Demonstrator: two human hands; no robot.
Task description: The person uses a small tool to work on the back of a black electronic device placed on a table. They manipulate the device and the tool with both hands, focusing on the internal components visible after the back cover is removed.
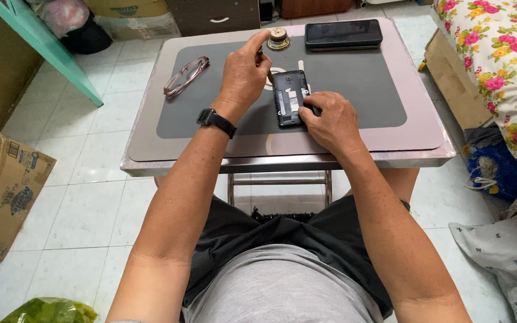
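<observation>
Small folding table, pale mauve top with rounded corners, metal edge and legs, bearing a dark grey mat over most of its surface. On the mat, centre: an opened phone, black, lying back-up with its cover off and pale strips showing on its inner parts. Right hand rests on the mat at the phone's lower right corner, fingers curled and pressed against that edge, holding it in place. Left hand, with a black wristband, is raised just left of the phone's upper end, fingers drawn together around a slim dark tool that is mostly hidden by the hand; its tip cannot be made out. Far edge of mat: a small round brass-coloured metal part, just beside it to the right a second phone, black, lying flat, screen dark. Left part of mat: a pair of glasses with reddish frame, folded, well apart from the opened phone. Room: floor of pale square tiles; cardboard box at left; teal slanted board at upper left; bags and a dark cabinet beyond the table; bed with flowered cover at right; blue bag beneath it; green-leafed bag at lower left. The person sits, dark shorts and grey shirt in view.
</observation>
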